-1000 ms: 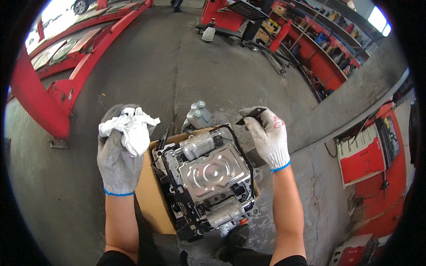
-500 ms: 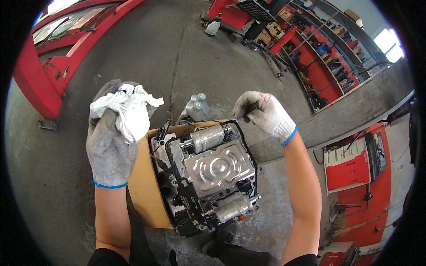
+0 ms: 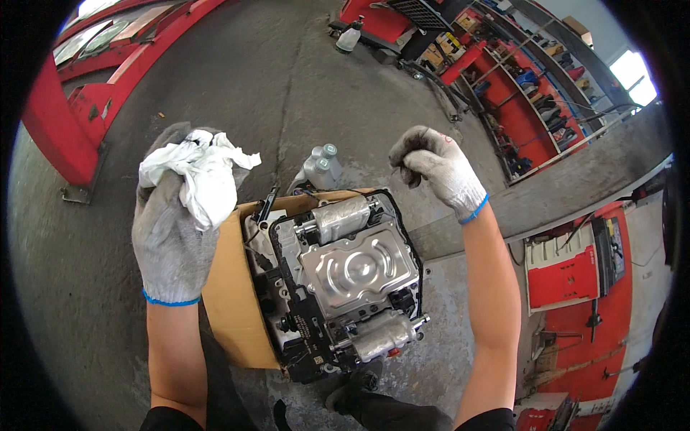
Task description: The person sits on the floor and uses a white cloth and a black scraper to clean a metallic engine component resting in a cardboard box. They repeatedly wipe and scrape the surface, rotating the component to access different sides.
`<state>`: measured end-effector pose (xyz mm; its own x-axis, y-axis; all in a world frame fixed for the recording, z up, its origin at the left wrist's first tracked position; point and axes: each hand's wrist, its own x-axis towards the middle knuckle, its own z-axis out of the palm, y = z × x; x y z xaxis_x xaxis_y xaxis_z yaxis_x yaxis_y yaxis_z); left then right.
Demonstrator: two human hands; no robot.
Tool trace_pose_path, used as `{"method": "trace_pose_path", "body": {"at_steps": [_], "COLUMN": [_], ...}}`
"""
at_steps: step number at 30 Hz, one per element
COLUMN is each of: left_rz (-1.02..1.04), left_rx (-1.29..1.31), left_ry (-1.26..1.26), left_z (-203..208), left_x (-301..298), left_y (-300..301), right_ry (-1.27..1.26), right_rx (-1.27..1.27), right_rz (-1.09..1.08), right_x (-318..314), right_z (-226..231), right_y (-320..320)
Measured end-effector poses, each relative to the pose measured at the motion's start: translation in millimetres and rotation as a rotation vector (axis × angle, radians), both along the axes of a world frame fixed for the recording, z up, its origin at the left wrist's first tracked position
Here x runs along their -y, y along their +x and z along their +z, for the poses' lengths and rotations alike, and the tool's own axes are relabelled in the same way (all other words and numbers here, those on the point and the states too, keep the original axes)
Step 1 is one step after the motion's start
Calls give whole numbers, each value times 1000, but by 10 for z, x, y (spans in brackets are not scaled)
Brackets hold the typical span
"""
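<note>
White cloth (image 3: 208,179), crumpled, is bunched in the person's gloved left hand (image 3: 172,230). From where I stand, taking the machine below as the clock's centre and twelve as away from the person, the cloth is at ten o'clock, raised and apart from it. The left grip is folded firmly round the cloth. At one o'clock, also apart from the machine, the gloved right hand (image 3: 437,169) has its fingers curled inward, blackened at the tips; I cannot tell whether that grip encloses anything.

The silver-and-black metal unit (image 3: 359,266) sits in or on a cardboard box (image 3: 237,309), whose bare side shows at nine o'clock. Just beyond, near eleven-thirty, stand grey bottles (image 3: 321,169).

My worry is dirt: the soiled right fingertips could smear the bright metal, and cloth fibres could snag on exposed fittings. A swinging forearm might knock the bottles over, or jolt the unit if it is poorly seated.

Farther out are a red post (image 3: 61,122) at ten o'clock and loaded shelves (image 3: 553,108) between one and two.
</note>
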<state>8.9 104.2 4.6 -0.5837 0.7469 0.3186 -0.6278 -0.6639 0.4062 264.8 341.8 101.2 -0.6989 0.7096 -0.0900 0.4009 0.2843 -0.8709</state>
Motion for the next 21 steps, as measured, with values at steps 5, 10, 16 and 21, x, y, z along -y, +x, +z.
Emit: {"method": "trace_pose_path", "body": {"at_steps": [5, 10, 16, 21], "left_rz": [-38, -30, -5, 32], "left_rx": [24, 5, 60, 86], "left_ry": [8, -28, -50, -92], "left_z": [17, 6, -18, -43], "left_x": [-3, -2, 10, 21], "left_y": [-20, -27, -93, -133], "right_ry": [195, 342, 503, 629], "right_rx": [148, 297, 389, 390], "right_rz": [-165, -176, -88, -18], "right_x": [174, 189, 246, 315], "right_z": [-1, -52, -75, -105], "right_y": [-134, -168, -149, -140]}}
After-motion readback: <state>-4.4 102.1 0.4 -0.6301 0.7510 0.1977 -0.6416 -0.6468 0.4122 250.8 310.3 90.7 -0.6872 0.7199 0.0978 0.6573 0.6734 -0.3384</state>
